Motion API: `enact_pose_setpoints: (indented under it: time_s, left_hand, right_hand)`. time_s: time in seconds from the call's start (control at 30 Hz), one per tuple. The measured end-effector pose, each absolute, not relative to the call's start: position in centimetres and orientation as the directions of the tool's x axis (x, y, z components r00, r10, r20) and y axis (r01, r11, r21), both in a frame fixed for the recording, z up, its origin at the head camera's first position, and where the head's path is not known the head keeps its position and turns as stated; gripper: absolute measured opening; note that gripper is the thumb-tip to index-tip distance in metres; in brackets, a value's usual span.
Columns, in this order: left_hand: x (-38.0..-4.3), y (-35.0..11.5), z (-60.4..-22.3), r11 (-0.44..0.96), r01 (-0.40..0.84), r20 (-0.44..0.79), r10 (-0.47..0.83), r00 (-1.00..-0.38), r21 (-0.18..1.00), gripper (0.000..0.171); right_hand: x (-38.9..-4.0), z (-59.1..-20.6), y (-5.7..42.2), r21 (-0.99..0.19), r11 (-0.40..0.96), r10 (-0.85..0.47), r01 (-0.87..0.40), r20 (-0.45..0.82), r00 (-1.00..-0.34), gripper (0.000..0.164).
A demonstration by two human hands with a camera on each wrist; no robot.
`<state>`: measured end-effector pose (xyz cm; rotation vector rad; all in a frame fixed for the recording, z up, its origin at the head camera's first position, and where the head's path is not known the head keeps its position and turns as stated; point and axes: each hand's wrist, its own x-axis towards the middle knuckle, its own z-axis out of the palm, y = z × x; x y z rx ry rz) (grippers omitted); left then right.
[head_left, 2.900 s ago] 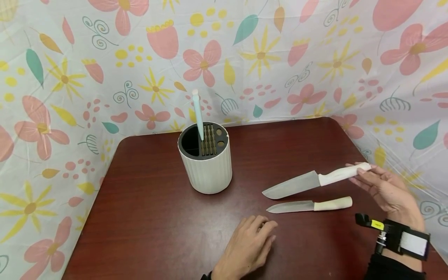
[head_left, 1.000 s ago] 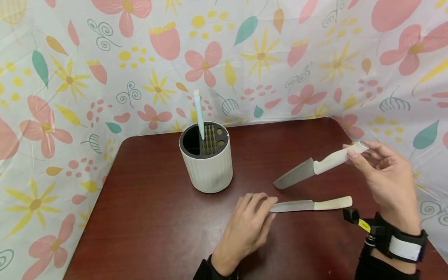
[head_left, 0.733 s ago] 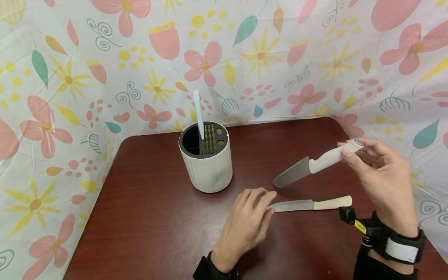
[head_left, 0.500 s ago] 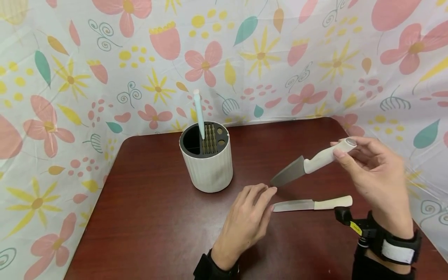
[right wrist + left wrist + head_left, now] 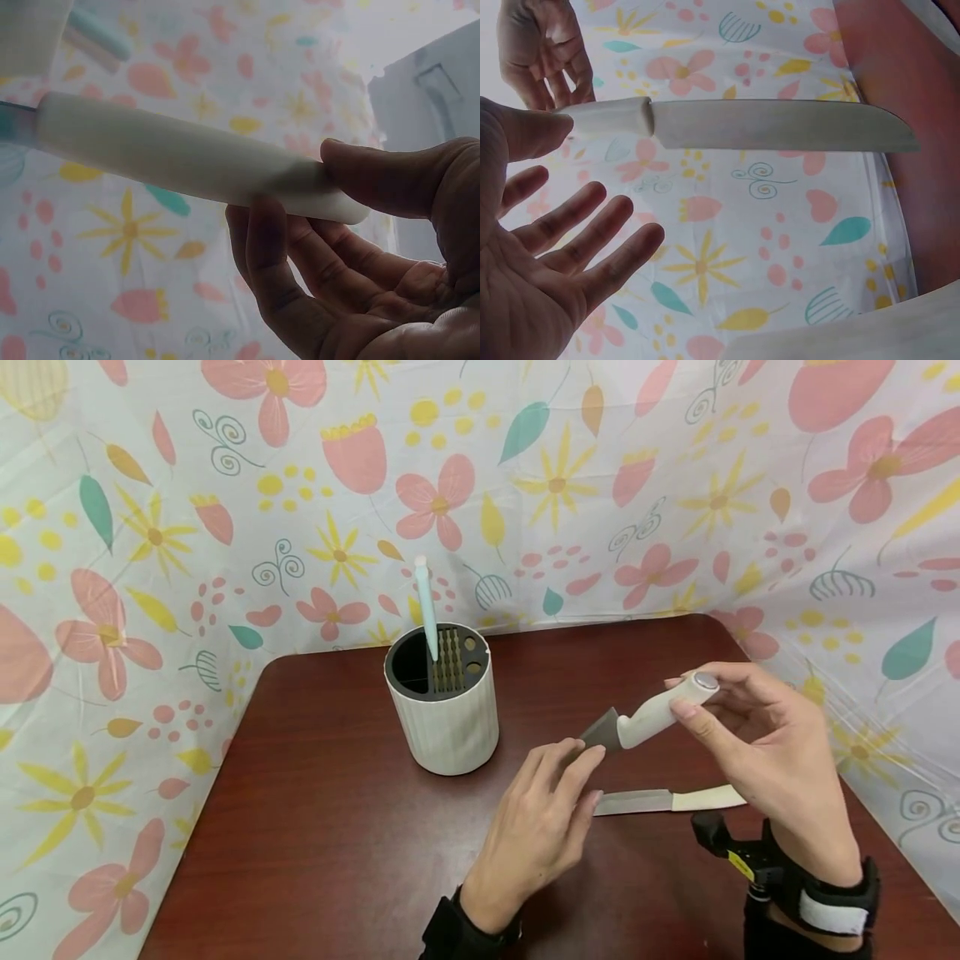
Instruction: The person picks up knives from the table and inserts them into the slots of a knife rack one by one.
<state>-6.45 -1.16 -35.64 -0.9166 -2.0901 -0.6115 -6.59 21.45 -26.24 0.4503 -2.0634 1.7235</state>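
Observation:
My right hand (image 5: 772,747) pinches a wide-bladed kitchen knife (image 5: 654,717) near the butt of its white handle, thumb on one side and fingers on the other. The knife is raised above the table, its blade slanting down to the left. My left hand (image 5: 528,831) has loosely bent fingers right at the blade, hiding its front part in the head view. In the left wrist view its fingers are spread, and the whole blade (image 5: 780,126) shows beyond them. A second, narrower knife (image 5: 637,802) with a cream handle lies on the table below, its tip hidden behind my left hand.
A white ribbed knife holder (image 5: 450,735) with a black slotted top stands left of the hands. A pale blue handle (image 5: 426,602) sticks up from it. A flowered cloth (image 5: 562,527) hangs behind the dark red-brown table (image 5: 315,827).
My right hand has lifted the wide knife, tipped its blade downward and brought it leftward. My left hand has moved up and slightly right, to the blade.

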Motion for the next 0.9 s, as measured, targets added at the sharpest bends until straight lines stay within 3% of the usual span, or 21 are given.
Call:
enact_pose_setpoints:
  time_s: [0.17,0.33,0.47,0.9]
  left_hand:
    - [-6.5,-1.1,-35.2,0.619,0.776,0.791,0.41,-0.454,0.124,0.048]
    - [-6.5,-1.0,-35.0,0.615,0.78,0.797,0.413,-0.442,0.114,0.055]
    - [-6.7,-0.9,-34.9,0.613,0.782,0.797,0.415,-0.439,0.112,0.057]
    - [-6.9,-0.8,-35.0,0.588,0.802,0.811,0.414,-0.413,0.108,0.058]
  right_hand:
    - [-6.4,-26.3,20.7,-0.819,0.193,-0.042,-0.54,0.543,-0.839,0.034]
    - [-6.1,-25.8,19.8,-0.814,0.31,-0.052,-0.491,0.501,-0.864,0.035]
    - [-6.1,-25.6,19.2,-0.816,0.308,-0.069,-0.489,0.493,-0.867,0.035]
    - [-6.9,-26.7,18.2,-0.767,0.054,-0.162,-0.64,0.625,-0.763,0.039]
